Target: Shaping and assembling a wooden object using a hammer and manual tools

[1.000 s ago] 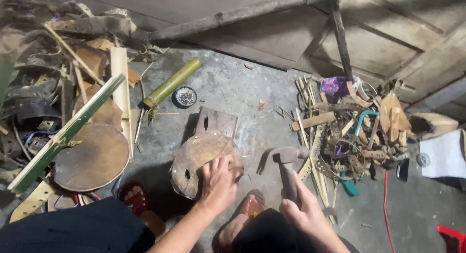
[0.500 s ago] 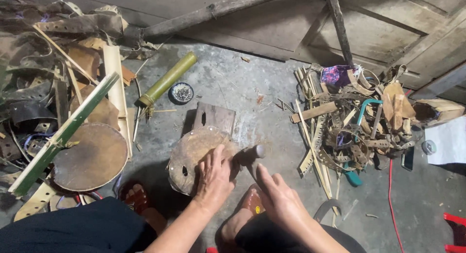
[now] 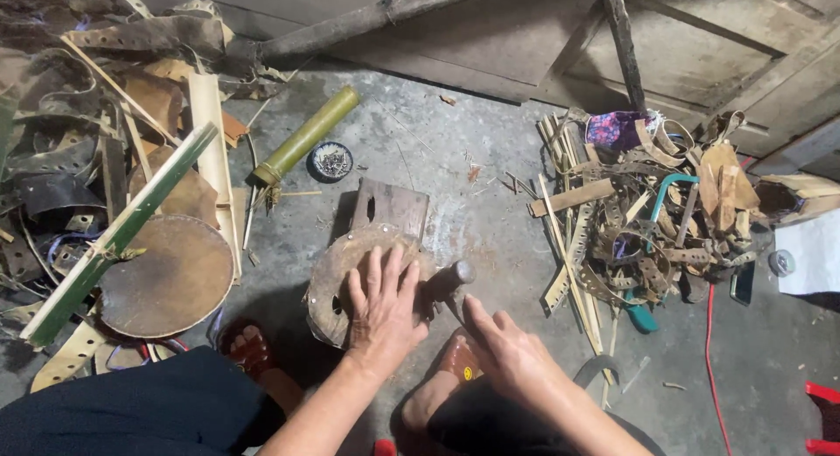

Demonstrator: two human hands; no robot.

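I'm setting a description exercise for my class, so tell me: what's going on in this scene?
A person sits low on a grey concrete floor. The left hand lies flat on a round, brown leather-like disc resting on a small wooden block. The right hand grips a metal-headed hammer whose head sits beside the disc's edge. A small round tin of nails and a green bamboo tube lie beyond.

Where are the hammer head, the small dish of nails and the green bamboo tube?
hammer head (image 3: 458, 272), head view, on the metal end face.
dish of nails (image 3: 332, 161), head view, on the nails inside.
green bamboo tube (image 3: 308, 135), head view, mid-length.
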